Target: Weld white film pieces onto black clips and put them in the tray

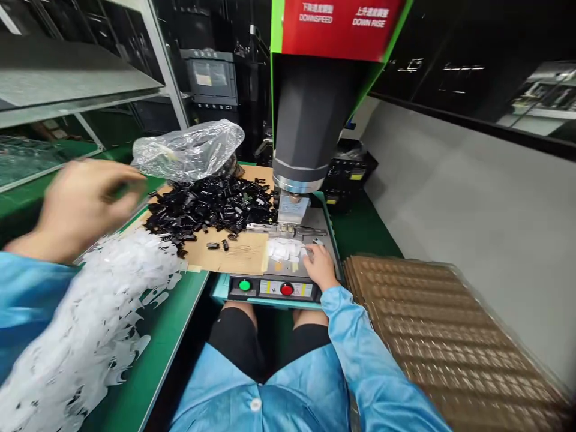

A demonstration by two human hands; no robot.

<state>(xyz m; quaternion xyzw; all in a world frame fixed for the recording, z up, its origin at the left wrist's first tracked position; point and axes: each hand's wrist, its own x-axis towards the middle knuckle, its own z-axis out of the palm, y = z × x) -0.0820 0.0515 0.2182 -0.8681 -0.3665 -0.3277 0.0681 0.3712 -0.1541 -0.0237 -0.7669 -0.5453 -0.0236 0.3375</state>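
My left hand [87,204] is raised over the near end of a long heap of thin white plastic pieces [103,300]. Motion blurs it somewhat; thumb and fingers curl together in a pinch, and I cannot make out what is between them. On the machine bed, my right hand [320,265] lies with fingers stretched out at the right edge of several small white pieces [284,249]. Just behind them a metal fixture [288,230] sits under the press head [294,207]. A pile of small black plastic parts [211,204] covers the cardboard [229,257] between my hands.
The press column [306,114] rises in front of me. A green button [244,285] and a red button [287,289] line its front panel. Clear plastic bagging [189,150] lies behind the black pile. Stacked brown-looking trays [441,336] stand at right.
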